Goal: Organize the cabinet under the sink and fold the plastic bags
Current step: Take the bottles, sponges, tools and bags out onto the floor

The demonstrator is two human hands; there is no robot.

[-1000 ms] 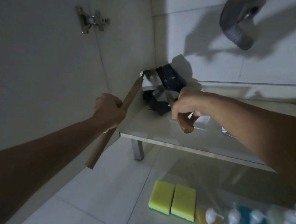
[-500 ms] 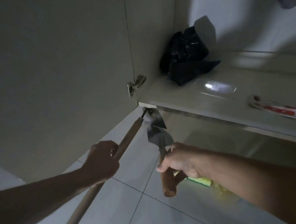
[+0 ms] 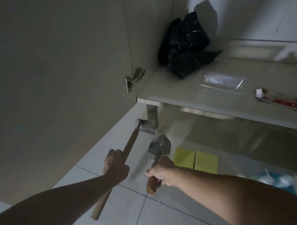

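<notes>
The pale cabinet shelf (image 3: 186,95) carries a crumpled black plastic bag (image 3: 185,46) at its 10 o'clock corner, a clear plastic sheet (image 3: 223,81) mid-shelf, and a red-and-white tube (image 3: 281,101) toward 3 o'clock. On the tiled floor (image 3: 167,214) below lie two yellow sponges (image 3: 195,159), side by side.

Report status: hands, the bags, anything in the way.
Left hand grips long-handled hoe; right hand grips small trowel. Black plastic bag crumpled on cabinet shelf, unfolded. Both hands occupied; tools go down first.
</notes>
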